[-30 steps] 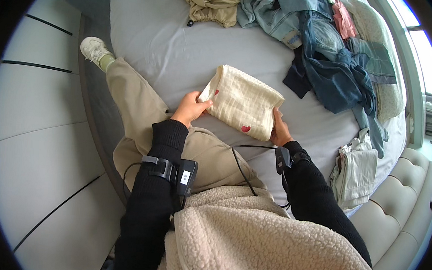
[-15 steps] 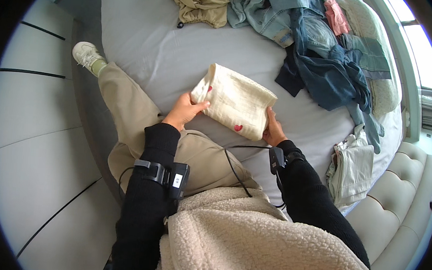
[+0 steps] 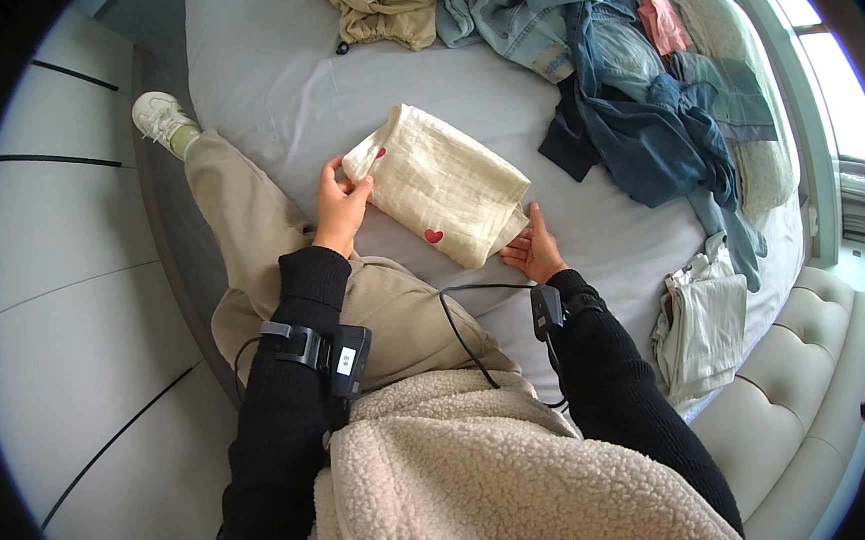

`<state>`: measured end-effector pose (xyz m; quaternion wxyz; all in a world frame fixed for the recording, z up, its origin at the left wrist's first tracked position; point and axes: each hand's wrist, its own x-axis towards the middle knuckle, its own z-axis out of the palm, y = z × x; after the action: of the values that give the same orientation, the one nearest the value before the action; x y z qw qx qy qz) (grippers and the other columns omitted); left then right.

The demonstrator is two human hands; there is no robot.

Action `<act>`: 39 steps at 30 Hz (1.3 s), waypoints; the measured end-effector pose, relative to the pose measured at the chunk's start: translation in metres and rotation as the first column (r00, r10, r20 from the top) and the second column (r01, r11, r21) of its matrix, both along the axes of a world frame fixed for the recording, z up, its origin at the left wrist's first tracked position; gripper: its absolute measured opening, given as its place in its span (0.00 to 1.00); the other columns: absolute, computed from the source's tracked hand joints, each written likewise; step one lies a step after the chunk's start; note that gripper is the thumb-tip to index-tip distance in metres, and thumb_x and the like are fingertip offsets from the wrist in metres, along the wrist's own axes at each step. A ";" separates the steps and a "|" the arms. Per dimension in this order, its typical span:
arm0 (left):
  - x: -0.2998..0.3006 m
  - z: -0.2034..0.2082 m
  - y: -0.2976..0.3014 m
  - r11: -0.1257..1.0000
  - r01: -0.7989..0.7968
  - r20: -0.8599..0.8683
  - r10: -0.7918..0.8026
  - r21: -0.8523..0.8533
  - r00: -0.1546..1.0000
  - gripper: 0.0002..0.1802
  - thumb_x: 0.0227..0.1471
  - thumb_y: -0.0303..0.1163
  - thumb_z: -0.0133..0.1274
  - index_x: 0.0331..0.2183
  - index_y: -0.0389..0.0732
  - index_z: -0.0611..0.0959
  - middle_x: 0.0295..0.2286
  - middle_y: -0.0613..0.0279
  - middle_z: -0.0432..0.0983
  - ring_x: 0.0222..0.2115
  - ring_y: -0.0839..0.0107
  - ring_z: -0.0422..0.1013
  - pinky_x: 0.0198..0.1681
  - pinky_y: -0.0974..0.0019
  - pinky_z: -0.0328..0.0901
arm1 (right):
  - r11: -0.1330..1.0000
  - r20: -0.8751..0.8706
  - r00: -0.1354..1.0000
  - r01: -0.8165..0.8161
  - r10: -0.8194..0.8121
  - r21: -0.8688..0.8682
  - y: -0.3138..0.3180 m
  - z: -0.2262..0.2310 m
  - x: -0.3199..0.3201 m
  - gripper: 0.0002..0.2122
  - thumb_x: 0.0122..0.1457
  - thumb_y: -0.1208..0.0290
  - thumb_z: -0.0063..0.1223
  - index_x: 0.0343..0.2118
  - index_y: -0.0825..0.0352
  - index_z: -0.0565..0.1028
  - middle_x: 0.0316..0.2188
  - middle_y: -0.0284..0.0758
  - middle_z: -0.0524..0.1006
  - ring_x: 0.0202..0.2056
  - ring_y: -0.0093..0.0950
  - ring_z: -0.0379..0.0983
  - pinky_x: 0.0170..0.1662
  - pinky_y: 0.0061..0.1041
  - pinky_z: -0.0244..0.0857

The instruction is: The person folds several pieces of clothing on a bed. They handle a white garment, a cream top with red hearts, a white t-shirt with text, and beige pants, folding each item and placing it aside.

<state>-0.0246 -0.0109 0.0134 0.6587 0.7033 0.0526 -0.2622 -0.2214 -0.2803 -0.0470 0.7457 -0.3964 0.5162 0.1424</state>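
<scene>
A folded cream cloth (image 3: 448,186) with red hearts lies tilted on the grey bed sheet in front of me. At its left end my left hand (image 3: 341,206) is closed, pinching the edge between thumb and fingers. My right hand (image 3: 534,249) is open beside the lower right corner, thumb raised and fingers stretched toward the cloth. Its fingertips touch or reach just under the loose flap there; I cannot tell which.
Jeans and other blue denim (image 3: 653,135) lie heaped at the far right, near khaki trousers (image 3: 386,1) and a pink garment (image 3: 661,20). Folded pale clothes (image 3: 699,329) sit by the padded headboard (image 3: 785,395). White cabinets (image 3: 63,244) stand left; a cable (image 3: 463,334) hangs between my arms.
The cloth has shifted left in view and come to rest flatter on the bed. My right hand has loosened from its right edge; my left hand still grips the left end.
</scene>
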 end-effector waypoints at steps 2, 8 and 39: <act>0.001 0.006 0.001 0.999 -0.049 -0.119 0.049 0.002 0.992 0.35 0.54 0.24 0.54 0.58 0.38 0.56 0.44 0.53 0.74 0.43 0.70 0.71 0.41 0.66 0.68 | 1.000 0.012 1.000 0.005 -0.005 0.008 0.000 0.001 0.000 0.37 0.55 0.30 0.39 0.33 0.71 0.74 0.26 0.38 0.80 0.24 0.29 0.77 0.31 0.28 0.73; -0.004 0.014 -0.002 0.995 0.097 -0.115 -0.094 0.026 0.989 0.47 0.51 0.23 0.57 0.63 0.43 0.46 0.49 0.50 0.70 0.43 0.68 0.71 0.38 0.67 0.69 | 1.000 0.007 1.000 0.005 -0.005 -0.001 0.001 0.002 0.001 0.37 0.55 0.30 0.39 0.33 0.71 0.74 0.25 0.38 0.80 0.25 0.30 0.78 0.30 0.29 0.73; -0.038 0.011 -0.017 0.263 0.405 0.357 -0.917 0.876 -0.177 0.32 0.49 0.47 0.57 0.56 0.52 0.72 0.60 0.66 0.60 0.61 0.64 0.54 0.64 0.52 0.48 | 1.000 0.000 1.000 0.008 -0.008 -0.011 -0.001 0.001 0.001 0.39 0.56 0.31 0.38 0.37 0.74 0.72 0.24 0.39 0.78 0.25 0.33 0.78 0.31 0.31 0.74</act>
<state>-0.0627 -0.0275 0.0246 0.1025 0.7451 -0.6443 -0.1385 -0.2201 -0.2809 -0.0461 0.7440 -0.3986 0.5186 0.1365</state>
